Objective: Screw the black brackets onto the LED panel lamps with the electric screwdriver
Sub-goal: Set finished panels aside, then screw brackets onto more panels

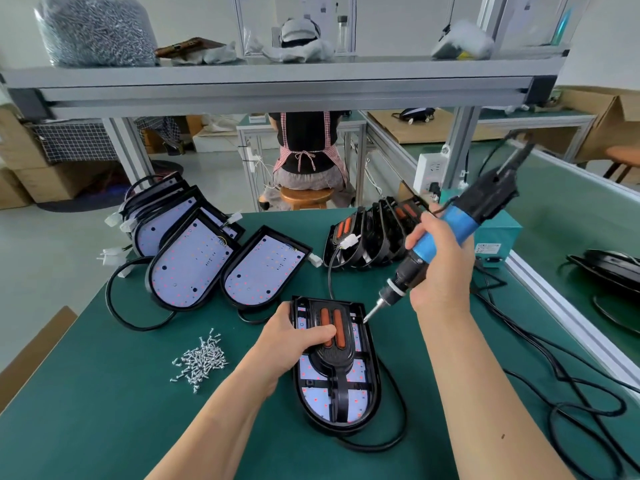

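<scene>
Lamp in work: one LED panel lamp (356,408) lies face up on the green table (104,410), nearest the viewer; a black D-shaped housing, a white board dotted red, a black cord looped around it.
Bracket: one black bracket (337,358) is laid on that lamp; two orange oblong pads at its far end, a narrow stem towards the rounded end.
Left hand (294,336): grip apart, fingers laid across the bracket, pressing it.
Screws (202,358): one loose heap, left of the lamp, too many to be counted.
Right hand (440,268): grip clamped round the blue electric screwdriver (450,226), whose bit is set at the lamp's far right corner.
Bare lamps: two (190,265) (263,275) lie singly; more are stacked behind, number unclear.
Bracketed lamps (374,233): one leaning row, far right.
</scene>
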Available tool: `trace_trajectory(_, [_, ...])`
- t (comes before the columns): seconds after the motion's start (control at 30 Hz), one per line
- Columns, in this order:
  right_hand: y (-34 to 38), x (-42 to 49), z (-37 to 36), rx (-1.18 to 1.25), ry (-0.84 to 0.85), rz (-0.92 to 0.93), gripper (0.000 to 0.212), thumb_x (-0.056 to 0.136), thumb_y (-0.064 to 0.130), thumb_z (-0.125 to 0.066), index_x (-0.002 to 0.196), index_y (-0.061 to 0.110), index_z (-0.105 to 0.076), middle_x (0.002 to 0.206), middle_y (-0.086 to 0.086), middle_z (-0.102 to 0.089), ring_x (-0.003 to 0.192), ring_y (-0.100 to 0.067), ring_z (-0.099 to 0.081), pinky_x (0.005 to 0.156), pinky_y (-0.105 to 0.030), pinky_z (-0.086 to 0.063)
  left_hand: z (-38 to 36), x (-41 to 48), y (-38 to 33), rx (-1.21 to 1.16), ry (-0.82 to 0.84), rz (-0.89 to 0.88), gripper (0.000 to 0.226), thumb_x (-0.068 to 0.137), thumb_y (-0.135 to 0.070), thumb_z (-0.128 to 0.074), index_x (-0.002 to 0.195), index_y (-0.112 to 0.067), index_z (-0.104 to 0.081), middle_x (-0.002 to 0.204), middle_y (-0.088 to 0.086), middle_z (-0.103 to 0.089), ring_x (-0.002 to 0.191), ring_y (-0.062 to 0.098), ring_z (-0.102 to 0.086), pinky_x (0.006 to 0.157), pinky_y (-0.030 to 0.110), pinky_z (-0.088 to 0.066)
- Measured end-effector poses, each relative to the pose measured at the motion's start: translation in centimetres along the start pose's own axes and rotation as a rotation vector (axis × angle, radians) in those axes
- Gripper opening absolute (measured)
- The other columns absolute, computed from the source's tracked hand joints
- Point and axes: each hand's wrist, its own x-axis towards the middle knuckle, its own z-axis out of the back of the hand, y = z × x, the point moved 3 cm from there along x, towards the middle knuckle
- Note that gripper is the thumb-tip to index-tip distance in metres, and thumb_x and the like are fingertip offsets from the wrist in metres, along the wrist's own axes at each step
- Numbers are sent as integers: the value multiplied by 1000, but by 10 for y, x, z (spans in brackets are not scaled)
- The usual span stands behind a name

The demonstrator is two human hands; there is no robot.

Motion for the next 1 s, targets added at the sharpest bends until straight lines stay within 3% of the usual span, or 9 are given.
trace_trajectory(0.2, [-35,-21,53,157,-217,-383,17,95,30,-68,96,16,-57,70,4,-54,58,-8,-54,57,-20,-43,-2,-10,1,65,-56,-13,62,56,-49,-85,109,-26,-61,97,-10,-76,94,14,-73,93,40,-55])
trace_trajectory(0.37, [-56,-37,76,238,-187,-489,25,98,40,-61,95,15,-56,70,5,-51,53,-8,-50,50,-21,-35,-6,-18,2,176,-18,-56,56,62,-62,-75,108,-32,-61,99,-15,-75,98,11,-71,97,41,-53])
trace_trajectory(0.47, [-59,-37,76,305,-148,-518,28,98,41,-60,97,14,-55,70,5,-51,53,-8,-48,48,-20,-35,-6,-29,7,168,-114,-131,51,70,-70,-60,108,-37,-66,99,-17,-74,99,7,-68,97,36,-51])
trace_trajectory(0.57, [-62,-36,76,289,-109,-535,29,97,42,-61,99,13,-56,70,5,-52,53,-8,-48,52,-22,-39,-2,-41,16,48,-321,-250,39,84,-58,-53,112,-34,-68,90,-13,-72,92,8,-67,87,27,-52])
trace_trajectory(0.63, [-63,-37,76,273,-98,-535,29,96,42,-61,100,13,-57,71,4,-53,55,-9,-50,56,-24,-40,4,-46,19,31,-458,-337,17,95,-41,-54,97,-32,-69,85,-12,-69,87,11,-65,80,24,-50])
trace_trajectory(0.77, [-64,-37,77,287,-102,-534,29,97,41,-60,100,12,-58,73,3,-52,57,-10,-49,54,-23,-41,30,-48,23,375,-758,-470,17,87,-2,-64,87,-18,-70,87,-6,-63,87,20,-53,84,37,-45])
trace_trajectory(0.9, [-64,-36,76,291,-104,-539,29,97,41,-61,100,12,-58,73,3,-52,58,-10,-49,55,-23,-41,62,-51,34,647,-798,-387,21,70,-10,-60,85,-18,-71,96,-6,-54,100,22,-41,90,33,-27])
trace_trajectory(1.0, [-64,-36,76,293,-105,-546,28,97,41,-60,99,13,-58,73,3,-52,57,-10,-49,54,-23,-41,74,-52,42,783,-756,-294,28,68,-2,-69,90,-20,-71,103,-6,-50,109,23,-37,99,37,-28])
